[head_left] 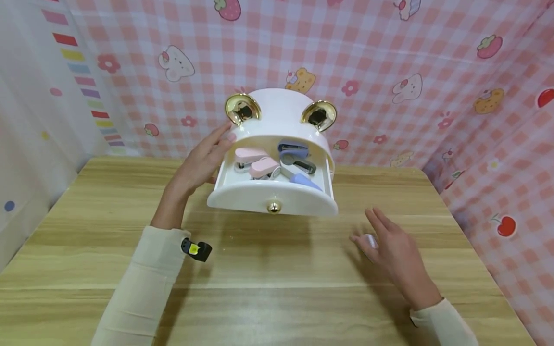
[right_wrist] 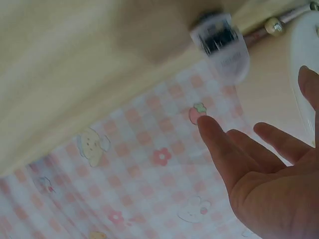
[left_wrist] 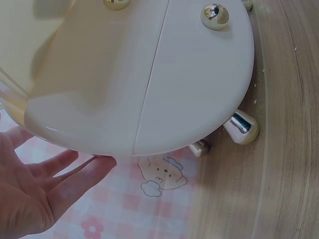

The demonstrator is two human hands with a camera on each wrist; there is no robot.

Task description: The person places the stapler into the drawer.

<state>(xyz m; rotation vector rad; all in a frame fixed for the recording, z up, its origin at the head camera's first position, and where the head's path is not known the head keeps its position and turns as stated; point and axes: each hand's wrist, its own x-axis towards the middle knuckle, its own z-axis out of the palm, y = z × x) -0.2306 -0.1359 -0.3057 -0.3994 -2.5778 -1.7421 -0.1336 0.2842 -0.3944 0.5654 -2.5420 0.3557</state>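
A white storage box (head_left: pixel 281 115) with two gold ears stands at the back of the table, its top drawer (head_left: pixel 242 196) pulled out. Inside lie several mini staplers, among them a pink stapler (head_left: pixel 265 167), a grey-and-white stapler (head_left: pixel 303 164) and a blue stapler (head_left: pixel 293 148). My left hand (head_left: pixel 203 161) rests against the box's left side, fingers fairly straight. To the right of the drawer, my right hand (head_left: pixel 400 262) hovers over the table with fingers extended. A small pale stapler (right_wrist: pixel 224 50) shows apart from its fingertips in the right wrist view, close to the tabletop.
Wood-patterned tabletop (head_left: pixel 268 298) runs under everything. A pink checked cloth (head_left: pixel 259 53) hangs behind and on the right; a paler cloth (head_left: pixel 34 96) hangs on the left. Gold knobs (left_wrist: pixel 215 16) and gold feet (left_wrist: pixel 242 127) stick out from the box.
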